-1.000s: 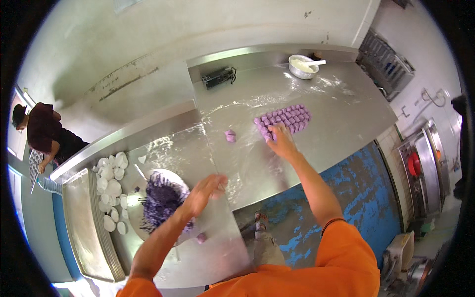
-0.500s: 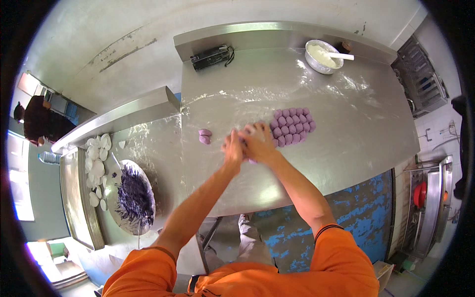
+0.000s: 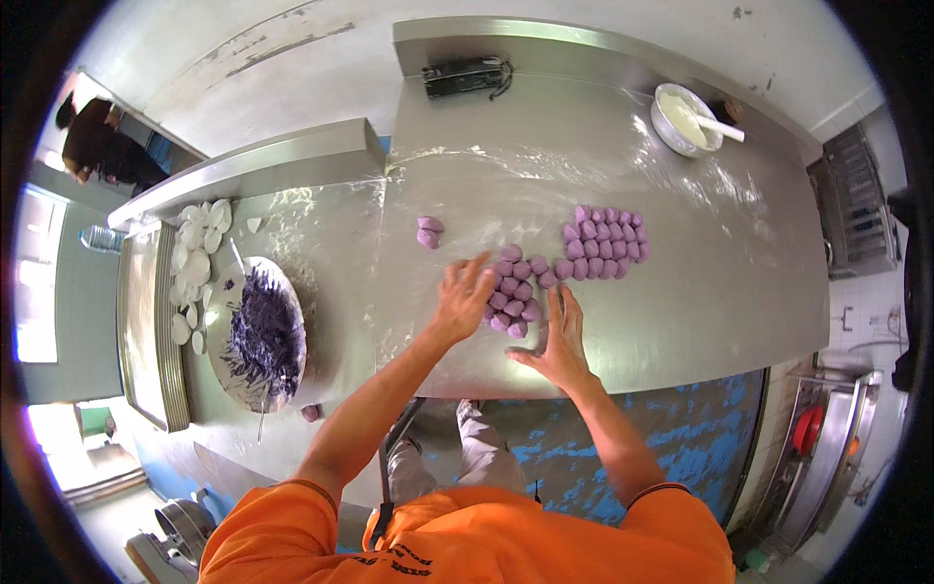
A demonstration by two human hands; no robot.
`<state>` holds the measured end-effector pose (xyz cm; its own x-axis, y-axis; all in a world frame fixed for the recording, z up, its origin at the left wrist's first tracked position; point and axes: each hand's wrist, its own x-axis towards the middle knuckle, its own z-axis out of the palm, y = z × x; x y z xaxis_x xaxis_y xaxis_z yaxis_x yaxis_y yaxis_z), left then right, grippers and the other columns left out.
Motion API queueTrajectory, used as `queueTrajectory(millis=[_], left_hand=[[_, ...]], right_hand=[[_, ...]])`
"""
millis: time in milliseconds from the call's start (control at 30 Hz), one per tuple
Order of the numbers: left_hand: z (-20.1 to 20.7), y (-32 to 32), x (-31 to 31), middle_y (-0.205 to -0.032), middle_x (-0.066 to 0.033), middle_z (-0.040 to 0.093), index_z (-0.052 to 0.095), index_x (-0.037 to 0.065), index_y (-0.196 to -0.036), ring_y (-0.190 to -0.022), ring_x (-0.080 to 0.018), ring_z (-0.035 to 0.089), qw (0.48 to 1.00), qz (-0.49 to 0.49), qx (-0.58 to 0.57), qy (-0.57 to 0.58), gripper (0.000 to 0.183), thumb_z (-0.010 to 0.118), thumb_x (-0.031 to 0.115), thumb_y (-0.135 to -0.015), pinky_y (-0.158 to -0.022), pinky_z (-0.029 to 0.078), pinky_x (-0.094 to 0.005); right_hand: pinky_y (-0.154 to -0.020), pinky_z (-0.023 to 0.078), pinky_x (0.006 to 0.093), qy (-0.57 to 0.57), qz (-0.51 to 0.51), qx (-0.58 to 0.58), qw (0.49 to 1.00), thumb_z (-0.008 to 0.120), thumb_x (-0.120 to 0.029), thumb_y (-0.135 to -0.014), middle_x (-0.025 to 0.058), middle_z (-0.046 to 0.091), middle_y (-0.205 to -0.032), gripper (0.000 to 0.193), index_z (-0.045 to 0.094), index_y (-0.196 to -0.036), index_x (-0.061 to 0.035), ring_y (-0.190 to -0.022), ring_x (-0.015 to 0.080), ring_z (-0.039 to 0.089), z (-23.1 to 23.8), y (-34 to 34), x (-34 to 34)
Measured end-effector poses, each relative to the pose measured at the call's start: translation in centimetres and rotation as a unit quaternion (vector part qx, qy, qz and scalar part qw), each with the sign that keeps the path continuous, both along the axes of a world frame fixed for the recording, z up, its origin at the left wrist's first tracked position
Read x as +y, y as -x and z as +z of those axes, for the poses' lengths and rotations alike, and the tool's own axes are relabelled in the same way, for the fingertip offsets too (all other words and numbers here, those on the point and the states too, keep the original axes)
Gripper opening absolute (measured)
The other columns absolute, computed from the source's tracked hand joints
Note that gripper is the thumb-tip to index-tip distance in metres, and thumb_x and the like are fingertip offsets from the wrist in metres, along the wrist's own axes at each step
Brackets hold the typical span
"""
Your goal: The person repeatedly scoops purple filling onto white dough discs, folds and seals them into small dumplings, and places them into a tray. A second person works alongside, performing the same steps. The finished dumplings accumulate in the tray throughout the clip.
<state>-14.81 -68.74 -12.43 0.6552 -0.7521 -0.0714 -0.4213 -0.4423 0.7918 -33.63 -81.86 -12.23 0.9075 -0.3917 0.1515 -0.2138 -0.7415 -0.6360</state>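
Observation:
A loose cluster of purple dough balls [image 3: 513,290] sits on the steel table between my two hands. My left hand [image 3: 461,304] lies along its left side, fingers outstretched and appearing to touch the balls at the edge. On the near right side of the cluster, my right hand [image 3: 560,343] is open, thumb apart from the fingers, with its fingertips close to a ball at the edge. To the right, more purple dough balls [image 3: 605,241] stand in tight rows, linked to the cluster by a ball or two. Two purple dough pieces [image 3: 429,232] lie together beyond my left hand.
At the left stand a large bowl of dark purple filling [image 3: 263,336], pale round wrappers [image 3: 197,265] and stacked trays [image 3: 156,331]. A flour bowl with a scoop [image 3: 681,122] and a black case [image 3: 465,78] are at the back. Another person [image 3: 102,141] is far left.
My hands were together over the dough; they have moved apart to either side, uncovering the cluster of balls. The head view has shifted, so everything sits differently in the picture.

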Motion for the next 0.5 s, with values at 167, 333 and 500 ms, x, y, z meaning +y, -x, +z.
queueTrajectory(millis=[167,333,500], left_hand=[[-0.2,-0.9,-2.5,-0.154,-0.0119,0.045,0.045,0.017,-0.151,-0.138,-0.0354,0.04,0.991,-0.033,0.064,-0.116,0.053,0.028,0.045,-0.108,-0.115,0.028,-0.051],[0.2,-2.9,3.1,-0.151,-0.0113,0.048,0.044,0.015,-0.152,-0.14,-0.0324,0.04,0.989,0.114,0.09,-0.035,0.06,0.029,0.051,-0.107,-0.117,0.028,-0.048],[0.5,-7.6,8.1,-0.15,-0.0179,0.048,0.042,0.005,-0.152,-0.141,-0.0252,0.044,0.948,0.203,0.225,0.102,0.058,0.035,0.043,-0.109,-0.116,0.037,-0.0397]], right_hand=[[-0.114,0.029,0.0642,0.049,-0.026,-0.034,0.998,0.099,-0.037,-0.053,0.0392,0.013,-0.156,0.144,0.008,-0.158,0.0009,-0.142,0.0564,0.023,-2.2,-6.7,1.5],[-0.117,0.027,0.0613,-0.059,0.127,-0.071,0.988,0.099,-0.036,-0.052,0.0346,0.011,-0.16,0.146,0.007,-0.16,-0.0037,-0.146,0.0552,0.018,-2.3,-13.5,1.9],[-0.122,0.024,0.0527,-0.055,0.242,-0.013,0.969,0.1,-0.038,-0.048,0.0323,0.014,-0.162,0.142,0.018,-0.159,-0.0025,-0.151,0.0483,0.016,-1.9,-22.0,3.5]])
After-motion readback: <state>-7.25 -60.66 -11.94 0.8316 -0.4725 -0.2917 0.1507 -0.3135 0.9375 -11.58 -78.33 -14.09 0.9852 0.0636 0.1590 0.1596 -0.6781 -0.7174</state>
